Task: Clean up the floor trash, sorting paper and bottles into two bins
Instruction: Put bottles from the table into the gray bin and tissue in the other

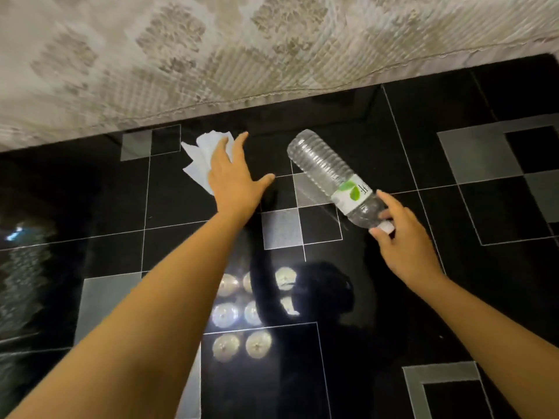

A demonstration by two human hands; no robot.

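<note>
Your left grip (233,173) lies flat and spread, fingers apart, pressing on the crumpled white paper (201,157) as if to gather it. Your right grip (399,231) has its fingers apart around the cap end of the clear plastic bottle (329,173); whether it has closed, you cannot tell. Both items lie on the glossy black tiled floor (423,297), just beside the patterned mattress edge (211,55). No bins are in view.

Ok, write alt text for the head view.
Two bare hands reach over a dark tiled floor: the left hand lies on crumpled white paper, and the right hand holds a clear plastic bottle by its capped end. A patterned bedspread hangs behind.
</note>
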